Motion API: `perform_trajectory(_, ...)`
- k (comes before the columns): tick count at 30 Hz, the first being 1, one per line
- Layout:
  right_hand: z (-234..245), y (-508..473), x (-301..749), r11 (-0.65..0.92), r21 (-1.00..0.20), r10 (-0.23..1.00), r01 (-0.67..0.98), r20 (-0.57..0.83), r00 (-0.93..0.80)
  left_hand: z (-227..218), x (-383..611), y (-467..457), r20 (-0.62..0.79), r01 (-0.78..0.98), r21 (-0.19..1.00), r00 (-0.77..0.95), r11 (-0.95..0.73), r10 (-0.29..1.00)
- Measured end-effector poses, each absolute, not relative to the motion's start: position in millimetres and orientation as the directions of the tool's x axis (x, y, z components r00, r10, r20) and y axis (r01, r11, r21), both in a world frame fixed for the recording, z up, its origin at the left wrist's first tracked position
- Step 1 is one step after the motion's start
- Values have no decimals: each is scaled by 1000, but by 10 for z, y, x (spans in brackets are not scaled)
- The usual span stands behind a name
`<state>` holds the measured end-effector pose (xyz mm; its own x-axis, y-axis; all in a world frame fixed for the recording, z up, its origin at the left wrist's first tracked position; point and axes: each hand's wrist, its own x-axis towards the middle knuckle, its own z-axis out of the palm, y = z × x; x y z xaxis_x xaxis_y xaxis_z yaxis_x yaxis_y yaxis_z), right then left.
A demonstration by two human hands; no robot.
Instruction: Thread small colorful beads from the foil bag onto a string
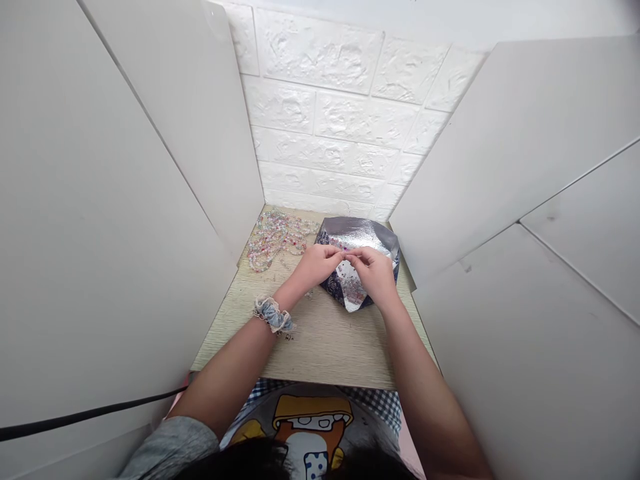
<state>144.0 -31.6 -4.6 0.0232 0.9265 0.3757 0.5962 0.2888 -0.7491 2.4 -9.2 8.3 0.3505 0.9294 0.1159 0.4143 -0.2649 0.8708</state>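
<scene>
Beads [273, 241], strung in loose loops, lie on the table [325, 347] left of an open silver-lined pouch [350, 227]. Over that pouch the left hand [320, 265] and right hand [376, 272] meet, both pinched closed (on what, from where I stand, I can't tell).

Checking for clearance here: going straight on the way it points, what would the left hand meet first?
The right hand, most likely: the left hand points toward it over the open, silver-lined bag, with the two touching or nearly so, though exact depth is unclear.
</scene>
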Motion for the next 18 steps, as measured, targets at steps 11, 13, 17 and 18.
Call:
perform_trajectory(11, -50, -329, 1428, 388, -684, 882, 618, 471, -33, 64, 22, -58, 80, 384, 896, 353, -223, 932)
perform_trajectory(13, -47, -330, 1424, 392, -694, 881, 604, 472, -29, 59, 23, -55, 80, 363, 906, 354, -216, 932)
perform_trajectory(17, -30, -335, 1416, 369, -731, 894, 573, 449, -4, 60, 24, -56, 90, 339, 916, 345, -214, 934)
perform_trajectory(18, -26, -336, 1413, 362, -739, 897, 568, 442, 3, 61, 25, -57, 98, 332, 918, 340, -217, 935)
